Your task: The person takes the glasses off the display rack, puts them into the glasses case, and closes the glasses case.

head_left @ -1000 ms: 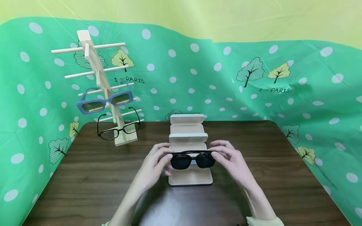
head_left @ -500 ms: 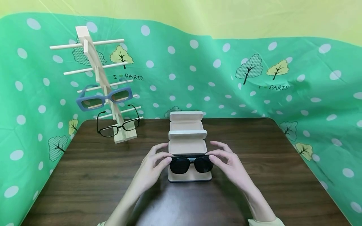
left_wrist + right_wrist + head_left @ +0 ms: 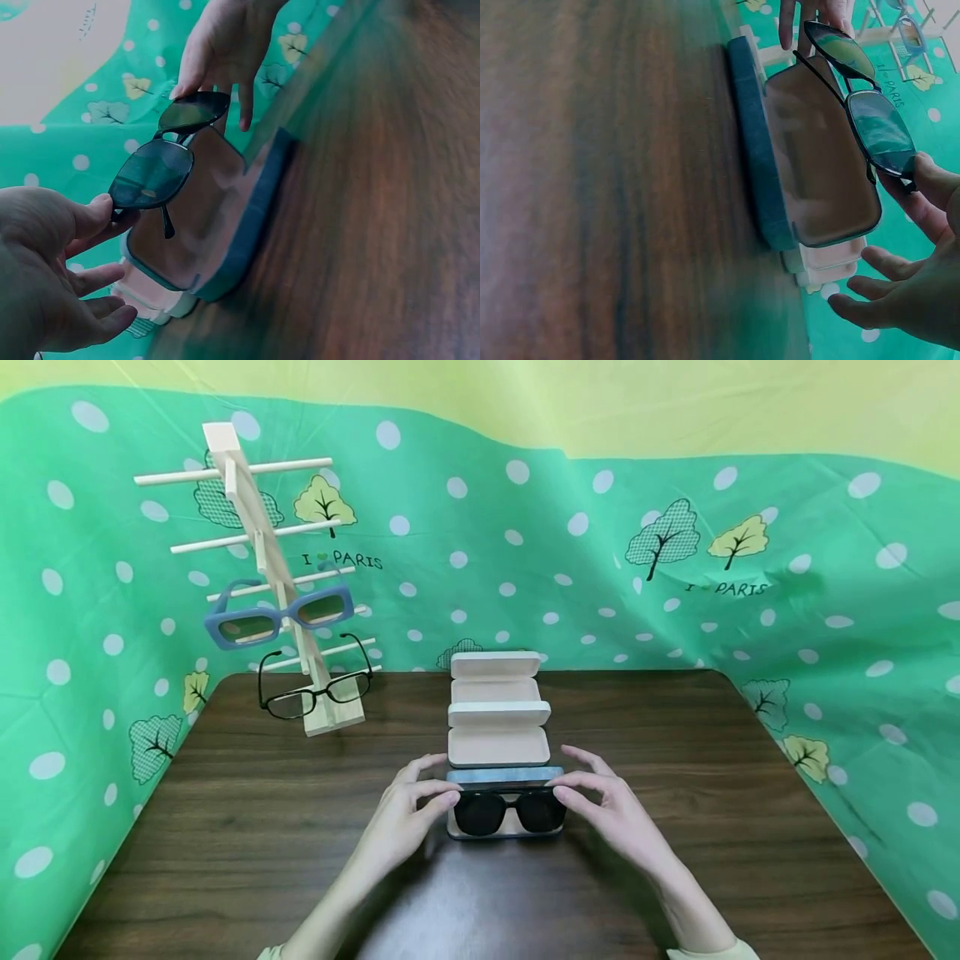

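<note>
Dark sunglasses (image 3: pixel 480 814) hang level over the nearest glasses case (image 3: pixel 259 217), which is open, blue outside and beige inside. At the left hinge end, my left hand (image 3: pixel 405 814) pinches the frame between thumb and index finger. My right hand (image 3: pixel 611 810) pinches the other end in the same way, its remaining fingers spread. The wrist views show the sunglasses (image 3: pixel 881 131) above the case's lining, apart from it, with a temple arm (image 3: pixel 166 223) hanging down. In the head view the lenses hide much of the case's near half.
Behind stand two more open pale cases (image 3: pixel 498 747) in a row. A wooden display rack (image 3: pixel 255 518) at the left holds blue-framed sunglasses (image 3: pixel 247 629) and black-framed glasses (image 3: pixel 291 704). All stand on a dark wooden table (image 3: pixel 750 827) before a green dotted curtain (image 3: pixel 510 560).
Both hands have brought the sunglasses nearer the front edge of the nearest case, uncovering its blue lid edge. The head view has tilted slightly down.
</note>
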`<state>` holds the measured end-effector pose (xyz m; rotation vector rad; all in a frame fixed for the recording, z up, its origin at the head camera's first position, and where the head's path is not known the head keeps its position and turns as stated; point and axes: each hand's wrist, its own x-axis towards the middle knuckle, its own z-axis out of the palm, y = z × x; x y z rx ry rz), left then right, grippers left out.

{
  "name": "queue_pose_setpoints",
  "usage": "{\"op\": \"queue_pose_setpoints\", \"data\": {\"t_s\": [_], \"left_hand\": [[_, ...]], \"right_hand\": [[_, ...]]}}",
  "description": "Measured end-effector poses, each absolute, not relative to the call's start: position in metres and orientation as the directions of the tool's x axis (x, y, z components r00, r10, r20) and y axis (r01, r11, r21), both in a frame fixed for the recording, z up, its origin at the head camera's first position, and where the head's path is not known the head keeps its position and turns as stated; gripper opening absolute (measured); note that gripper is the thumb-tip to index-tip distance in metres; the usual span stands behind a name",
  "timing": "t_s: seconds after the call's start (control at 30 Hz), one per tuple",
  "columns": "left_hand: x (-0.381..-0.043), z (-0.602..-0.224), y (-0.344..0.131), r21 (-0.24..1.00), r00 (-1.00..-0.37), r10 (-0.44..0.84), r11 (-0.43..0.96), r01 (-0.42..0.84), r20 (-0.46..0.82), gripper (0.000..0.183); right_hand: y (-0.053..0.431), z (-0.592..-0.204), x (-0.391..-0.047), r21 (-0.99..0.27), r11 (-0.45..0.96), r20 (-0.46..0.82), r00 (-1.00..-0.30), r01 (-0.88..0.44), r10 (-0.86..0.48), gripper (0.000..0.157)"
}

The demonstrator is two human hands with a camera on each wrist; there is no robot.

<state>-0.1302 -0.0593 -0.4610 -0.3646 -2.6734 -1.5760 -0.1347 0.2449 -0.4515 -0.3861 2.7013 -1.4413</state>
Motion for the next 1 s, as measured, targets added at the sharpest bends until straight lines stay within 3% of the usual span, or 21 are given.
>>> {"op": "queue_pose_setpoints", "data": {"t_s": [0.37, 1.0], "left_hand": [[-0.132, -0.477, -0.057, 0.864, -0.977, 0.182, 0.468, 0.186, 0.112, 0.014], [-0.146, -0.491, -0.052, 0.852, -0.991, 0.093, 0.507, 0.129, 0.094, 0.011]], "right_hand": [[0.247, -0.467, -0.139, -0.838, 0.530, -0.011, -0.966, -0.132, -0.259, 0.017], [0.241, -0.480, -0.148, -0.801, 0.597, -0.053, -0.990, -0.037, -0.134, 0.016]]}}
